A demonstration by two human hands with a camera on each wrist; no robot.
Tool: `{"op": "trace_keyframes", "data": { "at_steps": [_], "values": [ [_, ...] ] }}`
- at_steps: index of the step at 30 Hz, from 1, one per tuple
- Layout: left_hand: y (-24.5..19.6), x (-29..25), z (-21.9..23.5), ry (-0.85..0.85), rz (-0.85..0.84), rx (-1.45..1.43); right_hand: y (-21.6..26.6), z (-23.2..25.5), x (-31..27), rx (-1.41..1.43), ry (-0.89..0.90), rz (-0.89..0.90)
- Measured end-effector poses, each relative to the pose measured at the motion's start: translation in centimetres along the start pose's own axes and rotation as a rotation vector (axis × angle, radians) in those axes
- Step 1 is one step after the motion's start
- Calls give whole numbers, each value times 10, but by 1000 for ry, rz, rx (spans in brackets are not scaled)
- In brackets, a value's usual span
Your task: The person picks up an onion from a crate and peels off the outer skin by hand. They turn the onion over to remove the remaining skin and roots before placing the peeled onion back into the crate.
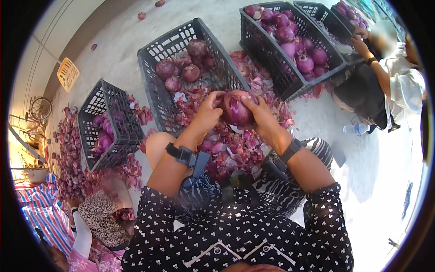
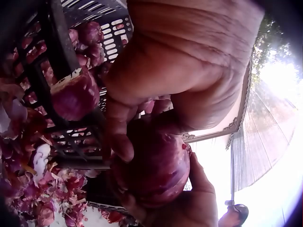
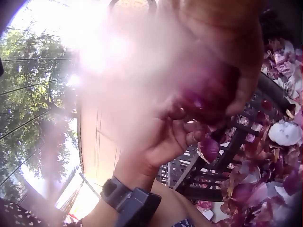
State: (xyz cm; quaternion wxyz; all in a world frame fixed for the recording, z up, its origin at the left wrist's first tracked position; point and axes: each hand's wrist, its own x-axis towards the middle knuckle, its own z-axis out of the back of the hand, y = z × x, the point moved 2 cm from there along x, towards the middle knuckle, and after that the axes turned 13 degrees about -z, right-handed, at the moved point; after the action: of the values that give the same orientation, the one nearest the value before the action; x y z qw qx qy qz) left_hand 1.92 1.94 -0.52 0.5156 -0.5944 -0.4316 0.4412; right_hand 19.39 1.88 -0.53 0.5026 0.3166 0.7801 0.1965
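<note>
A large red onion (image 1: 239, 109) is held between both hands, over a heap of loose skins. My left hand (image 1: 208, 111) grips its left side with bent fingers, the thumb lying against the onion. On the opposite side my right hand (image 1: 267, 120) holds it, thumb on the upper surface and fingers wrapped beneath. A curved piece of onion skin (image 2: 75, 97) shows beside the left thumb in the left wrist view. Glare blurs part of the right wrist view, where the onion (image 3: 213, 94) sits among the fingers.
Ahead stands a black crate (image 1: 149, 90) with several onions inside. Fuller onion crates (image 1: 258, 52) stand at the right, near a seated person (image 1: 403, 77) and a water bottle (image 1: 356, 129). Another crate (image 1: 118, 136) is at the left. Onion skins (image 1: 235, 154) lie between the knees.
</note>
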Motion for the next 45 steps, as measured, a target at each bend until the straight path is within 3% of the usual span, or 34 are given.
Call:
{"op": "trace_keyframes", "data": {
  "at_steps": [4, 7, 14, 16, 17, 19, 20, 23, 25, 32, 45],
  "values": [
    [-15, -6, -10, -42, 68, 31, -2, -2, -2, -16, -23, 14],
    [-2, 0, -4, 31, -19, 171, -7, -1, 3, -19, -18, 80],
    [9, 0, 1, 52, -23, 59, -4, -3, -6, -32, -7, 62],
    [9, 1, 1, 64, -199, 142, -3, -1, -6, -23, 30, 56],
    [11, -1, 1, 65, -200, 142, -2, -1, -8, -22, 37, 37],
    [-1, -6, -4, 12, -29, 69, -1, 0, -9, -20, 43, 22],
    [-1, -7, -5, 14, -29, 70, -3, 0, -8, -9, 31, 30],
    [3, -10, 2, -119, -50, 264, -8, -4, -7, 13, 8, 67],
    [-3, -14, 9, -88, -246, 669, -9, -4, -7, 22, -3, 97],
    [-21, -25, -4, -98, -256, 591, -9, -7, -7, 2, -70, 109],
    [-14, -19, 8, -159, -247, 838, -9, -8, -9, -48, -72, 60]
  ]
}}
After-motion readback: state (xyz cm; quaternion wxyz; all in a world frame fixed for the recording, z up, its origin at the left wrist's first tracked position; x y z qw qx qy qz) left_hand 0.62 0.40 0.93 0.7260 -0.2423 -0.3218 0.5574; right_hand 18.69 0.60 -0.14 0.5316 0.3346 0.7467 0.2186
